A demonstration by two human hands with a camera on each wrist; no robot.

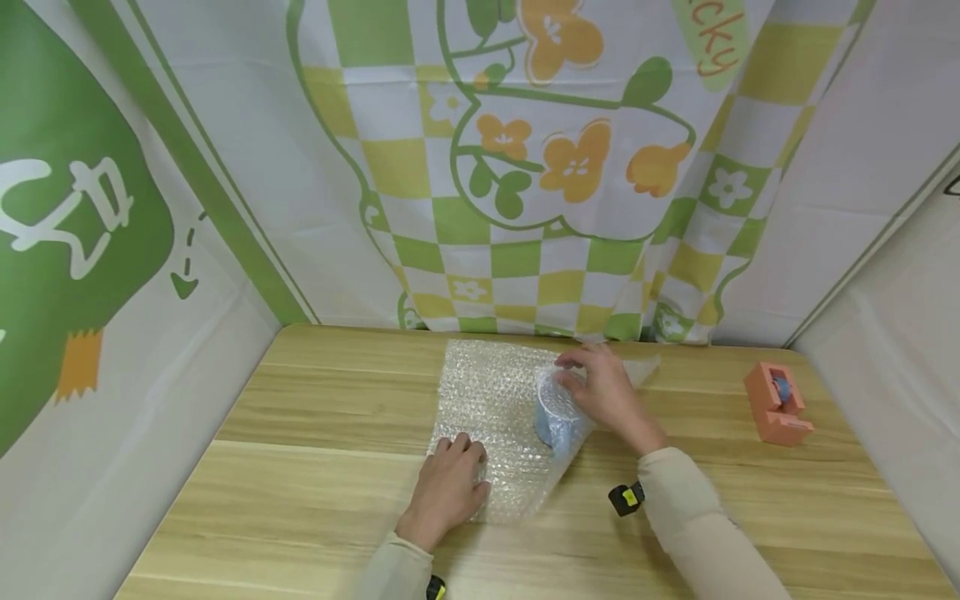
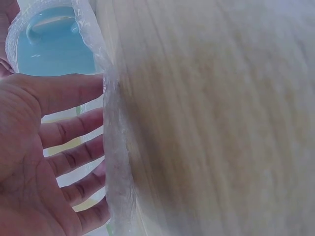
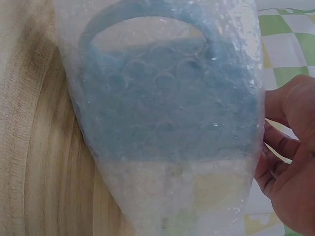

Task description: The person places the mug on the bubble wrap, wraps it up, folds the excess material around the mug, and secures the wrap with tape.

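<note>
A light blue mug (image 1: 544, 427) stands upright on a sheet of bubble wrap (image 1: 483, 400), its handle facing the near side. The right part of the sheet is lifted and drawn over the mug's rim and handle. In the right wrist view the mug (image 3: 162, 113) shows blurred through this layer. My right hand (image 1: 600, 392) pinches the lifted wrap over the mug's top, thumb and fingers curled at its edge. With fingers spread, my left hand (image 1: 448, 483) presses the sheet's near left corner onto the table. The left wrist view shows those fingers (image 2: 74, 125) touching the wrap.
An orange tape dispenser (image 1: 778, 404) with a blue roll stands at the right of the wooden table (image 1: 315, 467). Behind the table's far edge hangs a checked, flowered cloth (image 1: 517, 250). White side walls flank the table left and right.
</note>
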